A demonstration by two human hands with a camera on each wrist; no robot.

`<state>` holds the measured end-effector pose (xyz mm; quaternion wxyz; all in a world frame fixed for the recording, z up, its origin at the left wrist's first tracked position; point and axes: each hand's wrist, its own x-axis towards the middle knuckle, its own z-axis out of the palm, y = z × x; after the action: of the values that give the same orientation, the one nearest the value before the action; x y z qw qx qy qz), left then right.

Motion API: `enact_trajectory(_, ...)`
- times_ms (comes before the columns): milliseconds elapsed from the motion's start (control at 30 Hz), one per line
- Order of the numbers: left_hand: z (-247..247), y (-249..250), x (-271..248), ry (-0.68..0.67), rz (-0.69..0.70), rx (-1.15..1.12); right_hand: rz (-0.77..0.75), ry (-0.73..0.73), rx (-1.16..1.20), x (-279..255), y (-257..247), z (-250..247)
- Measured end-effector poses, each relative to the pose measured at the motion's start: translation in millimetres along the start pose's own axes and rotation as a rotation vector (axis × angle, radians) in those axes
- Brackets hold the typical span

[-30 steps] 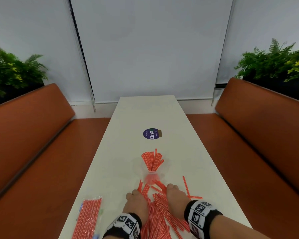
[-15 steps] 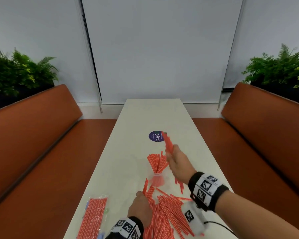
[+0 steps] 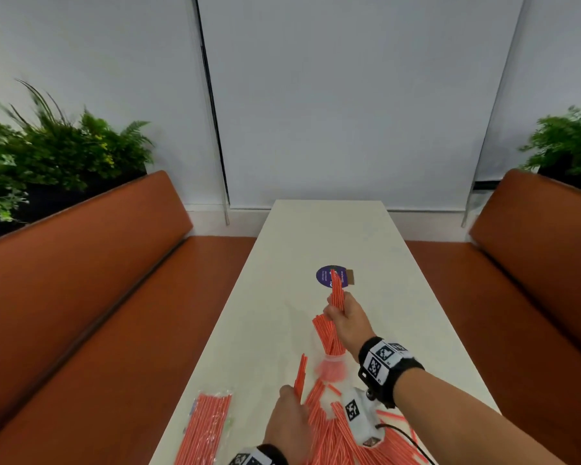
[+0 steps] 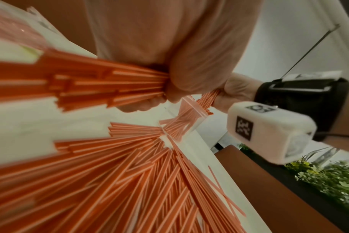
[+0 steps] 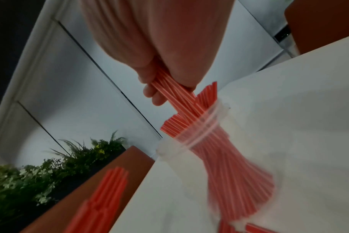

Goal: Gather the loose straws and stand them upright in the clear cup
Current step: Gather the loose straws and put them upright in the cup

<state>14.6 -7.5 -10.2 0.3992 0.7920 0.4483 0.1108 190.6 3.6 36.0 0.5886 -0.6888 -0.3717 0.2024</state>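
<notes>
Where the clear cup (image 3: pixel 331 366) stood on the table (image 3: pixel 316 236), blur left only a pink smear, its base half hidden behind the right hand (image 3: pixel 348 318), which gripped a bunch of straws (image 3: pixel 336 290) just above its rim. Nearer than the cup, the left hand (image 3: pixel 291 422) pinched a few straws (image 3: pixel 301 374) over the loose straw pile (image 3: pixel 329 441), whose near end was cut off.

One clear cup (image 3: pixel 331 366), two hands (image 3: pixel 348 319) — straws (image 3: pixel 336 434) too many to count
</notes>
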Motion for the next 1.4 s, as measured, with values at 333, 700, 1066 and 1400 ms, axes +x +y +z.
enact_trajectory(333,-8.9,16.7,13.7,0.000,0.082,-0.104,-0.170,-0.007,-0.390,-5.6,7.1,-14.3)
enact_trajectory(700,-33.3,121.3,64.8,0.216,0.380,-0.469,0.027,-0.182,-0.692,-53.4,25.9,-42.5)
enact_trajectory(1066,8.3,88.8,98.2,0.113,0.279,-0.323,0.166,-0.274,-0.535,-46.4,31.8,-29.4)
enact_trajectory(1400,8.7,81.1,101.5,0.112,0.490,0.025,0.098,-0.315,-0.552,-43.8,18.0,-24.4)
